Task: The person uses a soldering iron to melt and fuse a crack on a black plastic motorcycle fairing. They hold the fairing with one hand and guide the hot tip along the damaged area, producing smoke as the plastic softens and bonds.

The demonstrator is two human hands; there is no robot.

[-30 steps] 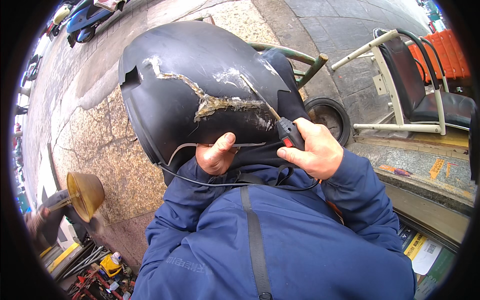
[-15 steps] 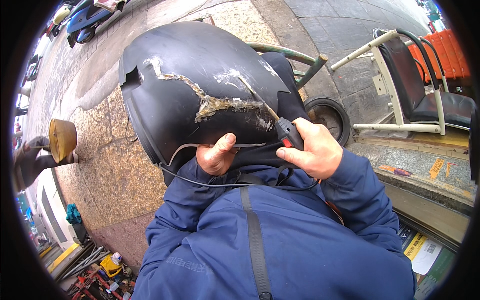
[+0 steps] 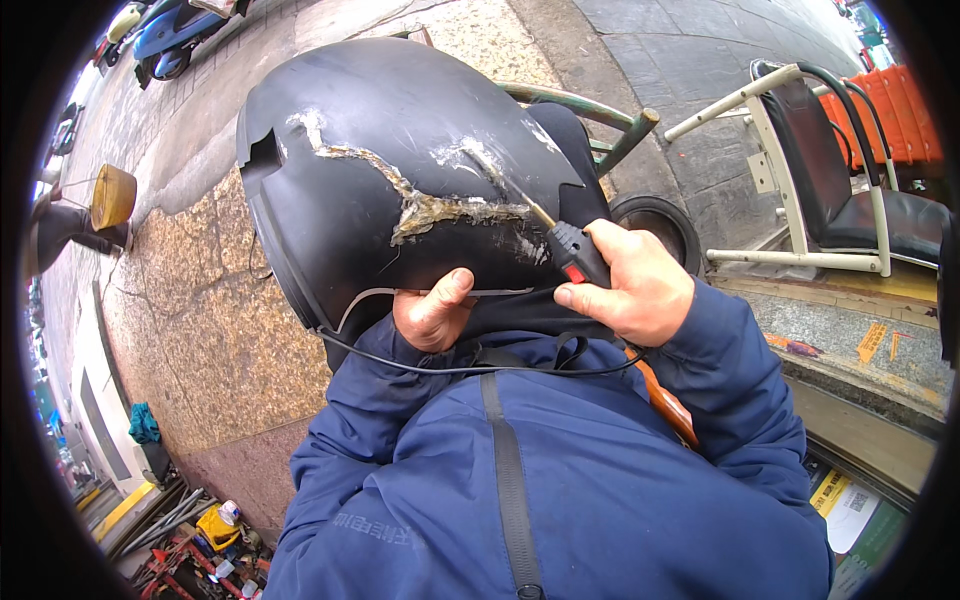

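A large curved black plastic panel lies across my lap, its outer face up. A rough, yellowish-brown melted seam branches over it, with whitish scuffs around. My left hand grips the panel's near edge, thumb showing on the outside and the other fingers mostly hidden beneath. In my right hand is a soldering iron with a black handle and red switch. Its thin metal shaft points up and left over the whitish scuffed patch right of the seam; whether the tip touches the plastic I cannot tell.
A black cord runs across my jacket front. Right of me stand a metal-framed chair and a black tyre. Tools lie at lower left. Farther left are another person's leg and a yellowish round object; a blue scooter is parked beyond.
My right hand and the soldering iron have shifted slightly up and left along the panel. My left hand holds its place. The yellowish object and the person's leg at left have moved left.
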